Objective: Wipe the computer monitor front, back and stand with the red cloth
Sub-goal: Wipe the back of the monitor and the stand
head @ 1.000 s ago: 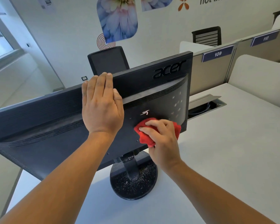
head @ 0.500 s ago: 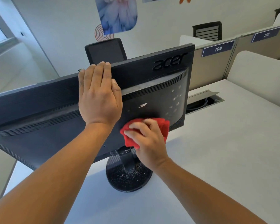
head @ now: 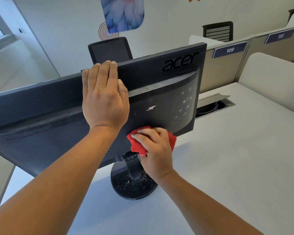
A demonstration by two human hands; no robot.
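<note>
Left grip (head: 105, 99), fingers flat together, braces the monitor (head: 41, 124), likely tippy on its stand (head: 134, 184). Right grip (head: 155, 150) bunches the soft red cloth (head: 137, 145) against its stiff back

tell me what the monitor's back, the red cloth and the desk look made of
Monitor back: likely matte black moulded plastic, with ribbed vent lines and a raised acer logo, dusty. Red cloth: soft napped fabric, probably microfibre, bunched in folds under the right hand. Desk: smooth matte off-white top, perhaps laminate; cannot tell for sure.
</note>
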